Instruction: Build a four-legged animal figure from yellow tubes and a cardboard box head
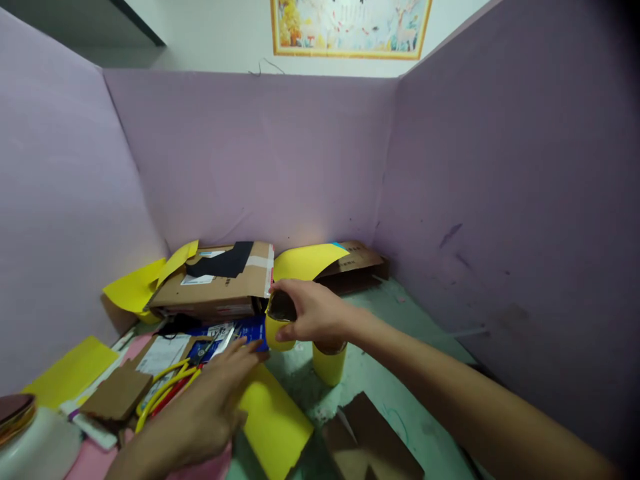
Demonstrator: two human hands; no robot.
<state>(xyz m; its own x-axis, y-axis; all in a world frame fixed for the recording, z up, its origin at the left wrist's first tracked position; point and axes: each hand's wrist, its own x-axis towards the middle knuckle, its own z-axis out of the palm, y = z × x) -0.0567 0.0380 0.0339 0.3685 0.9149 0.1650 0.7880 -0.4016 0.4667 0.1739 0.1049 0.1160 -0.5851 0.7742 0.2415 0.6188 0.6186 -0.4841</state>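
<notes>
My right hand (315, 312) grips a short cardboard tube (278, 335) wrapped in yellow paper, its brown hollow end facing up towards me. Just below that hand a second yellow-wrapped tube (329, 365) stands upright on the green table. On the other side, my left hand (210, 393) is open, fingers stretched forward and slightly blurred. It hovers over or rests at the edge of a yellow paper sheet (274, 420); contact cannot be made out. Scissors with yellow handles (167, 387) lie close to its left, partly hidden by the hand.
A cardboard box (210, 290) sits at the back, with yellow paper (133, 287) beside it and a flattened brown carton (357, 261) to its right. Torn cardboard (373, 440) lies in front. A white container (43, 443) occupies the left corner. Purple panels (250, 160) enclose the table.
</notes>
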